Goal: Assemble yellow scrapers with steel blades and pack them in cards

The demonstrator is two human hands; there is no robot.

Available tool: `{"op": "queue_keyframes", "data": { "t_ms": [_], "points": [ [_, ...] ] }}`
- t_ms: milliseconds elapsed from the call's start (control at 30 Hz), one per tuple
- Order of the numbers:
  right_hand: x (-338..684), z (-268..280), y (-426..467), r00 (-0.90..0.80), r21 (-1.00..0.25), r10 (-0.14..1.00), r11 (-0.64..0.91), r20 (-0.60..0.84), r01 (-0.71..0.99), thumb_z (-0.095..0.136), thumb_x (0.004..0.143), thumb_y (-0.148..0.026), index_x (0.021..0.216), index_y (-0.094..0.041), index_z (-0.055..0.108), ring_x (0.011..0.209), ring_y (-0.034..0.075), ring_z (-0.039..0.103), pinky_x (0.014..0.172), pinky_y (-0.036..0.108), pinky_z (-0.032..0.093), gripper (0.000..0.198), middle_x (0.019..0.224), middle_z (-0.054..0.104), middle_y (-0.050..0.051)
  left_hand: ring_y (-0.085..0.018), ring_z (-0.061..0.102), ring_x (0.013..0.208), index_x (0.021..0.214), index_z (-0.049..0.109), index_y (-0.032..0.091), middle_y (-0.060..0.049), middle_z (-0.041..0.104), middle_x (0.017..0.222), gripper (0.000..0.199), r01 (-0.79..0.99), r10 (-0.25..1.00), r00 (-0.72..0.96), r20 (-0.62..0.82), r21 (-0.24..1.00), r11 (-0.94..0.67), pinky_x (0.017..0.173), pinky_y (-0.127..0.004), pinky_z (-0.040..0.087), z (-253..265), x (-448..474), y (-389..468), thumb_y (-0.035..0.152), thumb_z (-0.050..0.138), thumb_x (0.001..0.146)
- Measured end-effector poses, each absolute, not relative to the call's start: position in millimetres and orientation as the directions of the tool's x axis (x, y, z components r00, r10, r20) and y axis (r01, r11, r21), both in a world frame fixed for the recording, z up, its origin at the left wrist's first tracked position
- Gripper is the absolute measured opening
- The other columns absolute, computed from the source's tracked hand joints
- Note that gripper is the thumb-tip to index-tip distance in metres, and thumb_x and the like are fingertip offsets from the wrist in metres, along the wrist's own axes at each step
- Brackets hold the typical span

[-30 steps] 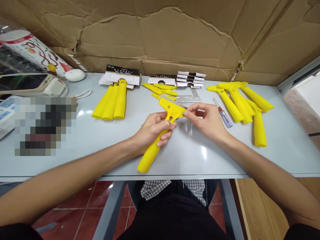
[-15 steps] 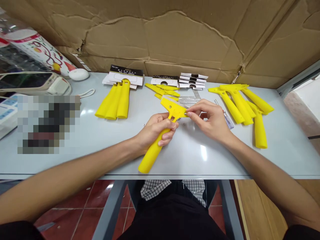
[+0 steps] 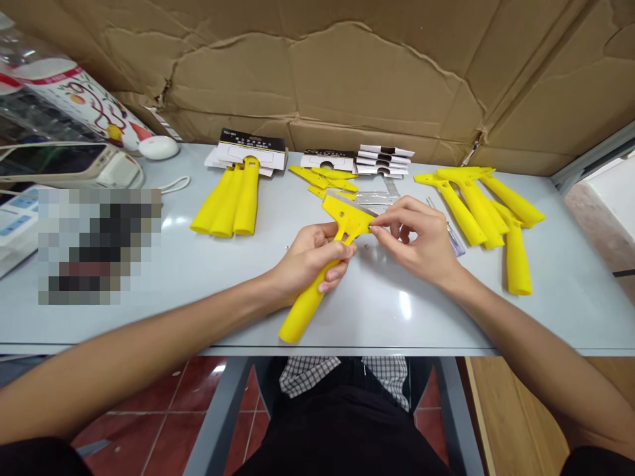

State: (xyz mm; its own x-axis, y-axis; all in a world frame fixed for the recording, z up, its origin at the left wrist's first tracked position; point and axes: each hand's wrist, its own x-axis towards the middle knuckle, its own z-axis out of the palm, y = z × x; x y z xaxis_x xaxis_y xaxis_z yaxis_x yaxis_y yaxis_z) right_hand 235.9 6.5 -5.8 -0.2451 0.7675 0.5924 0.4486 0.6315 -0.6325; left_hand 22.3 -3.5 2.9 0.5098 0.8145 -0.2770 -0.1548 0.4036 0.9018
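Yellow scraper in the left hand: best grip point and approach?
Probably its tubular handle below the left hand, from the near side: that round length is bare, its end pointing nearward. I'd avoid the wide head: a metal strip edges it and the right hand is at one corner.

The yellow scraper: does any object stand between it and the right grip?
Nothing visible blocks the way: the right grip is close at the right end of the head of the yellow scraper. Anything pinched there is too small to tell. The screwdriver lies beyond the grip.
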Motion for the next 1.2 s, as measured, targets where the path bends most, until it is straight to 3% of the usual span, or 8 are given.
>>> {"op": "queue_keyframes", "data": {
  "t_ms": [300,667,833,967,1067,1200],
  "points": [
    [228,-5,-4,-0.221,-0.535,0.781,0.575,0.584,0.619,0.064,0.090,-0.021,0.081,-0.023,0.068,0.062,0.014,0.055,0.061,0.033,0.046,0.010,0.082,0.069,0.002,-0.007,0.041,0.031,0.083,0.058,0.019,0.008,0.050,0.046,0.015,-0.071,0.848,0.487,-0.211,0.958,0.279,0.033,-0.019,0.035,4,22,-9,0.023,0.072,0.081],
    [231,-8,-4,-0.323,-0.459,0.727,0.651,0.606,0.604,0.060,0.099,-0.018,0.095,-0.021,0.074,0.072,0.016,0.063,0.065,0.033,0.049,0.015,0.093,0.072,0.005,-0.006,0.037,0.032,0.086,0.058,0.019,0.008,0.048,0.047,0.015,-0.109,0.812,0.499,-0.302,0.908,0.405,0.033,-0.018,0.030,1,22,-5,0.021,0.071,0.079],
    [229,-11,-3,-0.294,-0.474,0.779,0.585,0.554,0.658,0.059,0.102,-0.025,0.094,-0.021,0.073,0.072,0.017,0.062,0.067,0.034,0.048,0.018,0.092,0.073,0.006,-0.006,0.037,0.032,0.086,0.059,0.019,0.008,0.049,0.048,0.016,-0.133,0.818,0.492,-0.297,0.903,0.408,0.032,-0.017,0.030,3,23,-6,0.020,0.073,0.078],
    [247,4,5,-0.280,-0.442,0.770,0.578,0.573,0.686,0.065,0.101,-0.041,0.099,-0.023,0.075,0.068,0.017,0.059,0.067,0.036,0.047,0.021,0.094,0.073,0.006,-0.004,0.033,0.032,0.075,0.056,0.019,0.007,0.046,0.046,0.016,-0.168,0.821,0.475,-0.316,0.883,0.437,0.031,-0.016,0.028,2,22,-1,0.021,0.072,0.078],
    [279,20,17,-0.225,-0.326,0.801,0.458,0.554,0.827,0.064,0.100,-0.042,0.093,-0.023,0.075,0.071,0.021,0.059,0.072,0.040,0.044,0.023,0.087,0.072,0.008,-0.003,0.029,0.033,0.071,0.055,0.018,0.007,0.045,0.047,0.018,-0.212,0.831,0.445,-0.333,0.863,0.459,0.030,-0.015,0.026,1,19,5,0.020,0.072,0.075],
    [324,27,32,-0.111,-0.154,0.920,0.180,0.375,0.972,0.076,0.090,-0.045,0.082,-0.021,0.073,0.067,0.024,0.053,0.065,0.040,0.033,0.026,0.075,0.067,0.012,-0.003,0.026,0.033,0.071,0.055,0.018,0.007,0.043,0.047,0.017,-0.237,0.829,0.437,-0.349,0.844,0.480,0.030,-0.015,0.025,1,15,10,0.020,0.072,0.074]
  ]
}}
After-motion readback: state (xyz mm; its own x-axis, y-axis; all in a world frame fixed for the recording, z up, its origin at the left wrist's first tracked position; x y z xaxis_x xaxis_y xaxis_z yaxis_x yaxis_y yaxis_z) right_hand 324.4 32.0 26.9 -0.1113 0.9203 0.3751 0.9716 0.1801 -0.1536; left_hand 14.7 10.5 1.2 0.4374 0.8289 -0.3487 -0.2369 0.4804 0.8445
